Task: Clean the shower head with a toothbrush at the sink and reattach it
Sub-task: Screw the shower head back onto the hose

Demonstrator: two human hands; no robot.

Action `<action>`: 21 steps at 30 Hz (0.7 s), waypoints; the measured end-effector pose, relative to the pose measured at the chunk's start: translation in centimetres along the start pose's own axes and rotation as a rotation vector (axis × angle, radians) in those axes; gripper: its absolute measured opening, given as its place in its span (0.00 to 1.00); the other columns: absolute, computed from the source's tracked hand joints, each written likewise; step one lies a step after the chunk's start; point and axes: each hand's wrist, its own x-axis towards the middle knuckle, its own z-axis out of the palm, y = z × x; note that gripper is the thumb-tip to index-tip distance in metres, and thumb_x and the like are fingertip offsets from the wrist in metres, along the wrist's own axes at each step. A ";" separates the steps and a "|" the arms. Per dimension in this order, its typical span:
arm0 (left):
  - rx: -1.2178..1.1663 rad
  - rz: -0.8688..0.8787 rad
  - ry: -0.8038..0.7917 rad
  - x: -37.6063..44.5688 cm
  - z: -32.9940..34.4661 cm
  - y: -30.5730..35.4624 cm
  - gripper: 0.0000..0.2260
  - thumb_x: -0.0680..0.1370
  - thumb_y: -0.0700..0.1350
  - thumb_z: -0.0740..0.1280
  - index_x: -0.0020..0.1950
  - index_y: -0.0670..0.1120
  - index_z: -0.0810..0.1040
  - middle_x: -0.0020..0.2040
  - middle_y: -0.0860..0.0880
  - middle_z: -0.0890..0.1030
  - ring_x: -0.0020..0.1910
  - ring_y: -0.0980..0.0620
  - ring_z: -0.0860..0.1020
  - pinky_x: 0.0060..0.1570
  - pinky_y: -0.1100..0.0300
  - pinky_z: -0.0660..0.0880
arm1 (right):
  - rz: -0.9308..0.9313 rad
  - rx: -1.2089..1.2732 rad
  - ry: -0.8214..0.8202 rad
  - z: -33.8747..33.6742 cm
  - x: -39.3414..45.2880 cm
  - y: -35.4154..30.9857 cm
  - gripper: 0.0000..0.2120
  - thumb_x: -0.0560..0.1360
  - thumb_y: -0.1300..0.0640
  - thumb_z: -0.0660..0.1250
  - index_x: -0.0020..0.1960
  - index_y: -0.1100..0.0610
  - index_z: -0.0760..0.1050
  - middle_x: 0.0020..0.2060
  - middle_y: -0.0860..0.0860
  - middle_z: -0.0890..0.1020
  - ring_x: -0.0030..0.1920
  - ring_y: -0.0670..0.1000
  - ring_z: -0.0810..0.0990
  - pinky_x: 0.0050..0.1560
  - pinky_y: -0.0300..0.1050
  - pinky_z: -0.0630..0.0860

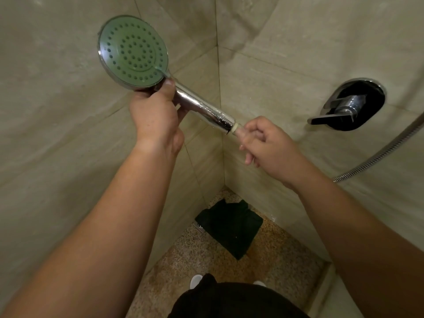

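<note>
The chrome shower head [133,52] with a round green spray face is held up in the shower corner, face toward me. My left hand [156,115] grips its chrome handle just below the face. My right hand [266,143] has its fingers curled at the white threaded end [235,129] of the handle, fingertips touching it. The metal shower hose [378,154] hangs at the right, apart from the handle. No toothbrush or sink is in view.
A chrome mixer lever on a black plate [351,106] is on the right wall. A dark cloth [229,226] lies in the corner of the speckled floor [275,260]. Beige tiled walls close in on both sides.
</note>
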 end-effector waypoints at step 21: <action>-0.009 0.004 0.000 0.1 -0.3 -0.4 0.07 0.82 0.34 0.67 0.49 0.46 0.77 0.41 0.50 0.78 0.39 0.53 0.77 0.41 0.52 0.83 | -0.059 -0.010 0.029 0.4 -0.2 0.3 0.06 0.78 0.47 0.66 0.46 0.47 0.72 0.34 0.49 0.78 0.33 0.49 0.81 0.39 0.50 0.77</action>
